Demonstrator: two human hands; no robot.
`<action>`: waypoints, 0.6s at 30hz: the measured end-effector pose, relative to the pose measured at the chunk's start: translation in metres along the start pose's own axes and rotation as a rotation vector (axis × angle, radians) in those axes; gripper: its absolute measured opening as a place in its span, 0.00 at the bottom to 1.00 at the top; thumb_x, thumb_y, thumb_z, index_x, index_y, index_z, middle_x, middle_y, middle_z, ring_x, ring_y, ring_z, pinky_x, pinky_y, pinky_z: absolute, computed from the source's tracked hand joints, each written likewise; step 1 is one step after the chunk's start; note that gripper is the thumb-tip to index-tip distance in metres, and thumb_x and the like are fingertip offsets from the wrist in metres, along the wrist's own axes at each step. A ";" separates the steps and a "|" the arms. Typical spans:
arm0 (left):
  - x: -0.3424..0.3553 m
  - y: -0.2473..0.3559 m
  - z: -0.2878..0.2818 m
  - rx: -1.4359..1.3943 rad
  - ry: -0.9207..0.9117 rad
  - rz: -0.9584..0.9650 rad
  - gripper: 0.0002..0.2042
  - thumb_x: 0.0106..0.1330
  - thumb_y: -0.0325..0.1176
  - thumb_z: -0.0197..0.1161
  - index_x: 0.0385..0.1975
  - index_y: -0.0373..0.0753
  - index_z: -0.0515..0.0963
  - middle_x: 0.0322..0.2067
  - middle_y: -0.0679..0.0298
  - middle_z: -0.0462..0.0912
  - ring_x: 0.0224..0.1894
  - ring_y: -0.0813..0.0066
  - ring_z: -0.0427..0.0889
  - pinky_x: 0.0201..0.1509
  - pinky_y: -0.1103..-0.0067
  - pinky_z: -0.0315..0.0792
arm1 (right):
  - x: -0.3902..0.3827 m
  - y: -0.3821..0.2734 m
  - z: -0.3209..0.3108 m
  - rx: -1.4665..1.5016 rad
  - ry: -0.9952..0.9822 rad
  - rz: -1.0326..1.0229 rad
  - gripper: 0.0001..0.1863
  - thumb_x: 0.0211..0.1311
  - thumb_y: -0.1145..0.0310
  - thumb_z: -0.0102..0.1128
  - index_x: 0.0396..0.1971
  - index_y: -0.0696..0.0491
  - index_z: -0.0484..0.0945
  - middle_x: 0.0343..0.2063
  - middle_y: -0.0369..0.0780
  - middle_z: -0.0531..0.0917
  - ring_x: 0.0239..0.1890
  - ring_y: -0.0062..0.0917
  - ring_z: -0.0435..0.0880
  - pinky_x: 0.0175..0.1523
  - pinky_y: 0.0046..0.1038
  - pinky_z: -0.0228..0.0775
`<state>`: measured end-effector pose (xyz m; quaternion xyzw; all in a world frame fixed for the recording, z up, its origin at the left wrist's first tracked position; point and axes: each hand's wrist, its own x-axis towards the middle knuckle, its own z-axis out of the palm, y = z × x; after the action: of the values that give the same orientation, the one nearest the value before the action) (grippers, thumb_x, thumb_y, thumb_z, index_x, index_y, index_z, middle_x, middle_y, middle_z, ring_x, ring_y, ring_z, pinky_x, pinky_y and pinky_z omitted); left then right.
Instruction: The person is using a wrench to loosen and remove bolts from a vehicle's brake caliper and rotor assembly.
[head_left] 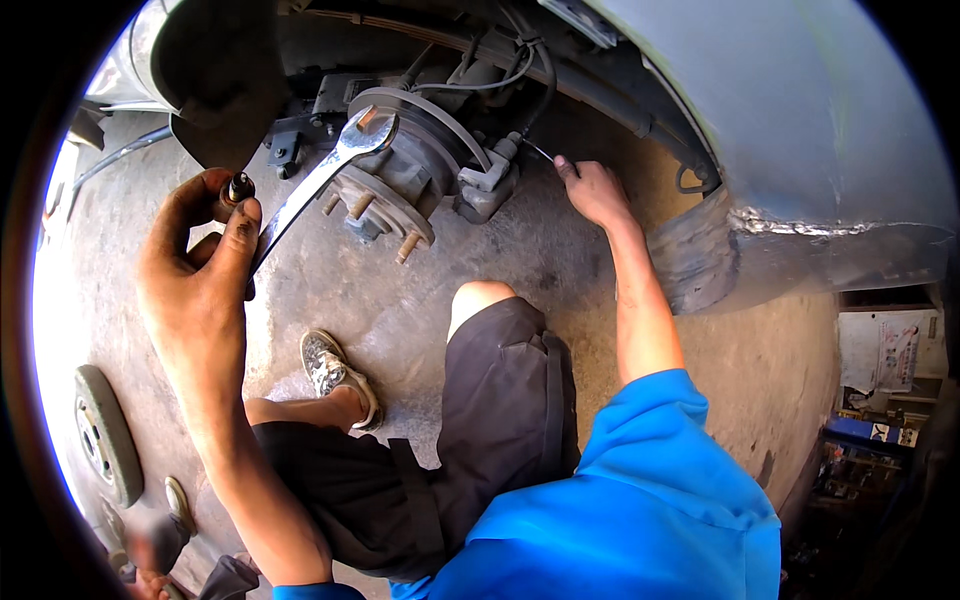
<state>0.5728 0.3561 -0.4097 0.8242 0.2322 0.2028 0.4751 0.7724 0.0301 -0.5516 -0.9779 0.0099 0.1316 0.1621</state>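
Note:
My left hand (200, 265) is closed around a shiny open-ended wrench (318, 185), its jaw pointing up and right in front of the wheel hub. Pinched between that thumb and forefinger is a small dark cylindrical fitting (239, 188). The hub (385, 200) has studs sticking out and a rusty brake disc (440, 125) behind it. My right hand (597, 190) grips a slim metal tool (538, 150), whose far end meets the right side of the brake caliper (488, 190). Its fingers partly hide the tool, so its exact kind cannot be made out.
A grey body panel (800, 130) with a torn lower edge overhangs on the right. Hoses (545, 85) run above the caliper. A wheel (105, 435) lies at far left, near another person's shoe (180, 503). Shelves with parts (870, 450) stand at right.

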 end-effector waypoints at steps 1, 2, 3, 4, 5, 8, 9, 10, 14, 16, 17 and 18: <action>-0.001 0.000 -0.004 -0.020 0.011 -0.003 0.15 0.62 0.30 0.66 0.47 0.33 0.77 0.29 0.69 0.81 0.23 0.90 0.73 0.22 0.91 0.62 | 0.000 0.000 0.000 0.009 0.015 -0.008 0.27 0.66 0.46 0.47 0.38 0.57 0.81 0.39 0.54 0.81 0.47 0.52 0.78 0.51 0.45 0.69; -0.001 0.000 -0.008 -0.020 0.016 -0.003 0.15 0.62 0.30 0.66 0.47 0.33 0.77 0.28 0.69 0.80 0.23 0.90 0.73 0.22 0.91 0.62 | -0.001 0.001 0.002 0.019 0.029 -0.016 0.27 0.66 0.46 0.46 0.38 0.57 0.81 0.39 0.55 0.81 0.47 0.52 0.78 0.51 0.45 0.69; -0.001 0.001 -0.013 -0.019 0.021 -0.002 0.15 0.62 0.30 0.66 0.47 0.33 0.77 0.28 0.69 0.80 0.23 0.90 0.73 0.22 0.91 0.62 | -0.001 0.001 0.005 0.030 0.042 -0.024 0.28 0.67 0.46 0.45 0.38 0.58 0.81 0.39 0.55 0.81 0.47 0.52 0.78 0.51 0.45 0.69; -0.001 0.000 -0.016 -0.021 0.019 -0.001 0.15 0.62 0.30 0.66 0.47 0.33 0.77 0.28 0.69 0.80 0.23 0.90 0.73 0.22 0.91 0.62 | 0.000 0.000 0.005 0.016 0.026 -0.007 0.27 0.67 0.46 0.45 0.39 0.57 0.81 0.40 0.54 0.81 0.48 0.52 0.78 0.52 0.45 0.68; -0.001 -0.002 -0.019 -0.034 0.026 0.002 0.15 0.62 0.30 0.66 0.47 0.34 0.77 0.28 0.69 0.80 0.23 0.90 0.73 0.21 0.90 0.62 | 0.005 -0.002 0.005 0.003 0.009 0.010 0.27 0.67 0.46 0.44 0.40 0.56 0.80 0.41 0.54 0.81 0.49 0.51 0.77 0.52 0.45 0.68; -0.002 -0.007 -0.024 -0.065 0.052 0.014 0.14 0.62 0.30 0.66 0.47 0.34 0.77 0.29 0.69 0.80 0.22 0.91 0.72 0.22 0.90 0.63 | -0.001 -0.004 0.007 -0.056 0.035 0.063 0.26 0.68 0.47 0.43 0.43 0.54 0.80 0.45 0.53 0.80 0.52 0.48 0.76 0.55 0.44 0.67; -0.002 -0.010 -0.026 -0.071 0.048 0.032 0.16 0.62 0.32 0.66 0.47 0.34 0.76 0.27 0.69 0.79 0.21 0.90 0.70 0.21 0.90 0.61 | -0.005 -0.007 0.007 -0.077 0.054 0.078 0.26 0.68 0.47 0.42 0.45 0.54 0.80 0.47 0.52 0.79 0.54 0.47 0.76 0.56 0.44 0.66; -0.002 -0.013 -0.029 -0.070 0.045 0.054 0.17 0.62 0.34 0.66 0.48 0.35 0.76 0.26 0.69 0.78 0.20 0.90 0.68 0.20 0.89 0.60 | -0.009 -0.012 0.006 -0.101 0.060 0.093 0.26 0.68 0.47 0.42 0.46 0.53 0.79 0.48 0.51 0.79 0.55 0.46 0.75 0.57 0.44 0.65; -0.001 -0.019 -0.036 -0.090 0.046 0.126 0.17 0.62 0.35 0.66 0.48 0.35 0.77 0.26 0.69 0.78 0.19 0.89 0.66 0.20 0.89 0.59 | -0.024 -0.031 -0.003 -0.137 0.073 0.140 0.26 0.69 0.46 0.41 0.49 0.51 0.79 0.52 0.49 0.77 0.58 0.43 0.73 0.60 0.44 0.64; 0.000 -0.021 -0.037 -0.116 0.016 0.144 0.16 0.62 0.34 0.65 0.47 0.34 0.77 0.27 0.69 0.78 0.19 0.89 0.67 0.20 0.89 0.60 | -0.023 -0.033 -0.003 -0.149 0.089 0.140 0.27 0.69 0.46 0.40 0.49 0.51 0.78 0.52 0.48 0.78 0.58 0.42 0.73 0.60 0.42 0.64; -0.003 -0.019 -0.037 -0.122 -0.004 0.143 0.15 0.62 0.32 0.65 0.46 0.34 0.77 0.28 0.68 0.78 0.20 0.89 0.69 0.21 0.89 0.62 | -0.024 -0.031 -0.004 -0.149 0.073 0.150 0.28 0.69 0.45 0.39 0.50 0.51 0.78 0.53 0.49 0.76 0.59 0.43 0.72 0.61 0.43 0.63; -0.006 -0.016 -0.036 -0.130 -0.024 0.142 0.14 0.62 0.31 0.65 0.45 0.33 0.77 0.29 0.68 0.79 0.22 0.89 0.70 0.22 0.89 0.63 | -0.025 -0.028 -0.006 -0.151 0.058 0.160 0.29 0.69 0.44 0.38 0.51 0.51 0.77 0.54 0.49 0.75 0.60 0.44 0.71 0.62 0.43 0.62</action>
<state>0.5452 0.3847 -0.4080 0.8083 0.1537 0.2408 0.5147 0.7517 0.0546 -0.5308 -0.9868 0.0826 0.1162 0.0768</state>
